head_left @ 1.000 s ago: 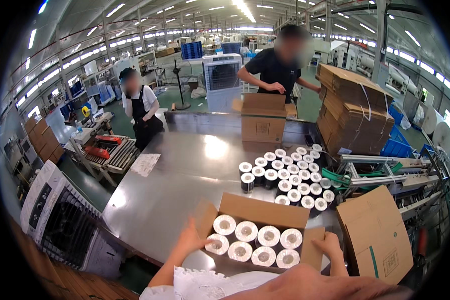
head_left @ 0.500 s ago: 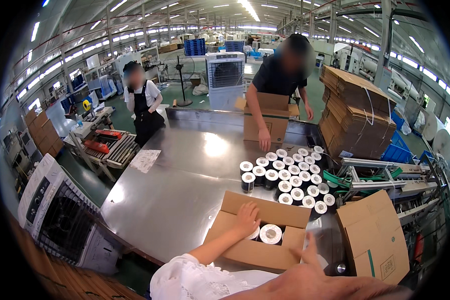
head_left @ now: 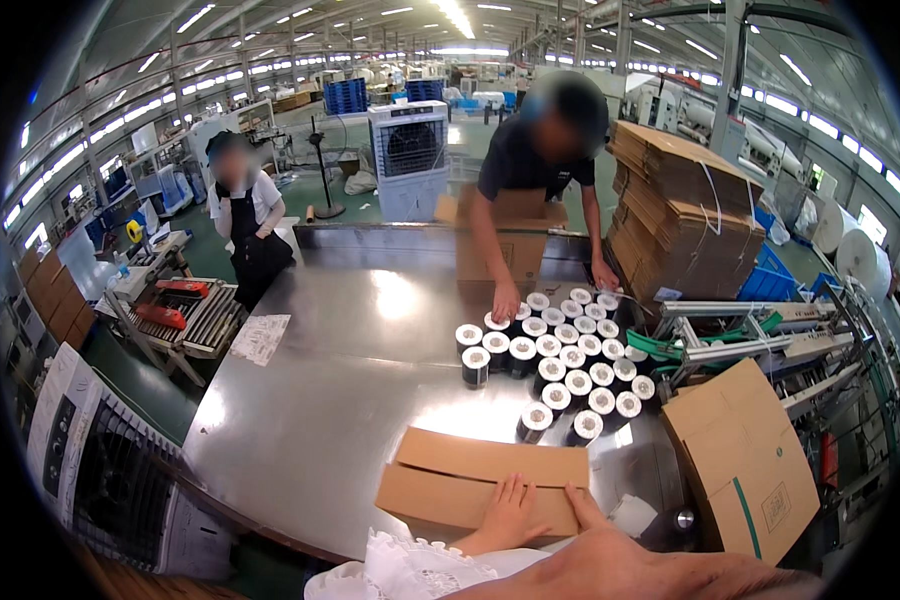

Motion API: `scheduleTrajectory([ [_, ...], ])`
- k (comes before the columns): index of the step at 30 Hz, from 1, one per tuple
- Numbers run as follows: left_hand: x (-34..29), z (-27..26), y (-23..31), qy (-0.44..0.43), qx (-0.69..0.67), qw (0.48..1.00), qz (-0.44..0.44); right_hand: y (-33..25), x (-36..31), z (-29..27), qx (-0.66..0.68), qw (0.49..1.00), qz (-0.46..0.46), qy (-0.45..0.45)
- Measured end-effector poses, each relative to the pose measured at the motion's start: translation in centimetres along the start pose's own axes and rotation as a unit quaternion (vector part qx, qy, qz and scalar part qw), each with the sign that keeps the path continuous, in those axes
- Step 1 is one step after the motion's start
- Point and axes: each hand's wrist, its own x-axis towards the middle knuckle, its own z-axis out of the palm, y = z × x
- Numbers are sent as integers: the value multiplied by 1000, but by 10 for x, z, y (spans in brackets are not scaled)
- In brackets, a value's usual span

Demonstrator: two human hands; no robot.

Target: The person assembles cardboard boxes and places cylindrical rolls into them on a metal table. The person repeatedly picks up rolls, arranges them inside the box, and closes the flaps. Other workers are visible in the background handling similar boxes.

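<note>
A cardboard box (head_left: 440,492) lies at the near edge of the metal table, its top flaps folded down with a narrow dark gap between them. Flat on the near flap rests my left hand (head_left: 511,515), fingers stretched out. My right hand (head_left: 592,512) touches the box's right end, its visible fingers straight and some of the hand hidden. Beyond the box stand several dark rolls with white round ends (head_left: 578,382). Whatever is inside the box is hidden by the flaps.
Across the metal table (head_left: 310,400), a co-worker (head_left: 530,160) reaches among the rolls beside an upright carton (head_left: 500,255). Flattened cartons (head_left: 680,200) are stacked at the right, above a conveyor frame (head_left: 720,335). A folded carton (head_left: 745,455) leans nearby. Another person (head_left: 245,215) stands left.
The near box's raised flaps have come down over the rolls inside. My left hand has moved onto the top. The co-worker's hands have reached farther into the rolls.
</note>
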Motion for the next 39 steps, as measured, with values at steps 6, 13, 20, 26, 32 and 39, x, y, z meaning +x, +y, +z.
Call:
scheduleTrajectory([
  [6, -14, -19, -54, -112, 105, 981, -121, -15, -9, 90, -73, 959, 54, -269],
  [13, -16, -118, -230, 54, 245, 923, -292, -12, 28, 27, -362, 916, -159, -70],
  [20, -106, -82, -172, 160, 199, 923, -287, -82, 64, -176, -654, 668, -187, 301],
  [26, -184, 31, -63, 40, 72, 943, -324, -139, 90, -253, -797, 507, -56, 324],
  [32, -127, 55, 37, -37, -71, 924, -373, -126, 72, -286, -715, 603, -55, 350],
  [39, 4, 94, 130, -175, -104, 966, -162, -80, -12, -266, -757, 611, -141, 185],
])
